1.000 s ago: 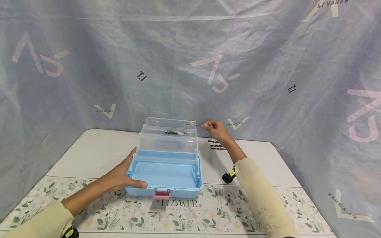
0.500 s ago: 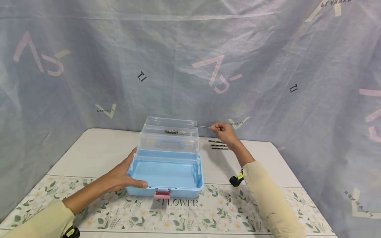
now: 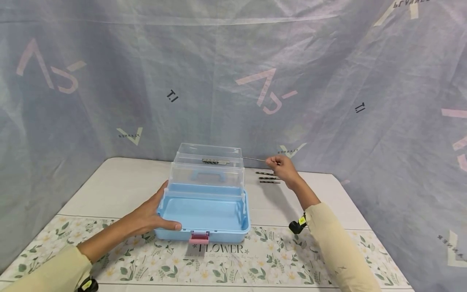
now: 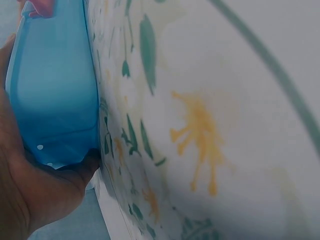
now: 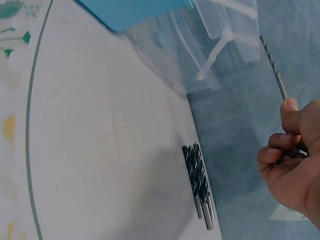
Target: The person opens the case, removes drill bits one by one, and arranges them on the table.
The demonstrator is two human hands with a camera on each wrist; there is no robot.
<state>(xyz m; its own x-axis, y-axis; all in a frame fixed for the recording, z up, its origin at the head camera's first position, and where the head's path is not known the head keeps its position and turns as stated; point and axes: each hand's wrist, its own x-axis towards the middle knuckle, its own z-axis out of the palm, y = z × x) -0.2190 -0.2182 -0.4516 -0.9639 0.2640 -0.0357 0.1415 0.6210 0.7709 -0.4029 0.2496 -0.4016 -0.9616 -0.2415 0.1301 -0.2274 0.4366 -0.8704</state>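
Observation:
My left hand point(image 3: 151, 217) grips the left front corner of a blue toolbox point(image 3: 202, 236), its thumb along the front rim. In the left wrist view its fingers wrap the blue box wall point(image 4: 55, 100). My right hand point(image 3: 286, 170) pinches a long thin drill bit point(image 3: 254, 159) beyond the box's right side. The bit points left, its fluted tip point(image 5: 267, 50) close to the raised clear trays in the right wrist view. Several drill bits point(image 3: 215, 161) lie together in an upper clear tray. Three dark drill bits point(image 3: 270, 182) lie side by side on the table beneath my right hand.
The box stands open, its clear tiers point(image 3: 208, 178) raised toward the back and its pink latch point(image 3: 199, 238) at the front. A floral cloth point(image 3: 146, 267) covers the near table. A grey printed curtain point(image 3: 219, 81) hangs right behind the table.
My right hand has moved right and slightly down, drawing the drill bit from over the top tray to beyond the box's right edge. The left hand keeps its grip on the box.

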